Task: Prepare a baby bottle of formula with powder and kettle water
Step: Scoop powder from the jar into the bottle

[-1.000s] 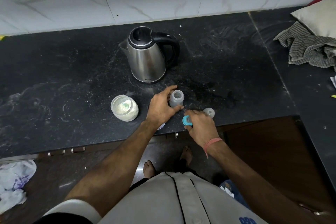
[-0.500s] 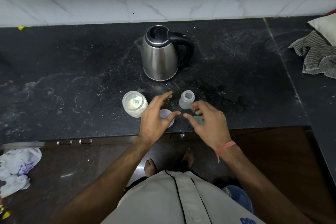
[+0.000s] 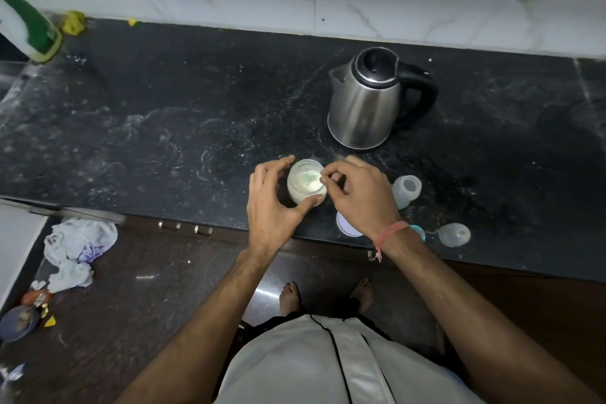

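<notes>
— Now that both hands have left the bottle (image 3: 406,189), where did they go?

— To the powder jar (image 3: 306,182), centre of the frame. A second ago the left hand (image 3: 272,207) held the bottle; now its fingers curl round the jar, thumb at the near side. The right hand (image 3: 357,197) has come off the teal ring (image 3: 419,231) and its fingers (image 3: 323,176) are pinched together at the jar's open mouth, probably on a scoop, though I cannot tell.

— And the bottle?

— Open and upright on the surface (image 3: 164,128), just right of the right hand, below the kettle (image 3: 367,102). The teat (image 3: 455,234) lies lower right, a pale lid (image 3: 346,226) under the wrist.

— So?

— Powder comes next, I'd judge; no water looks poured yet.
</notes>
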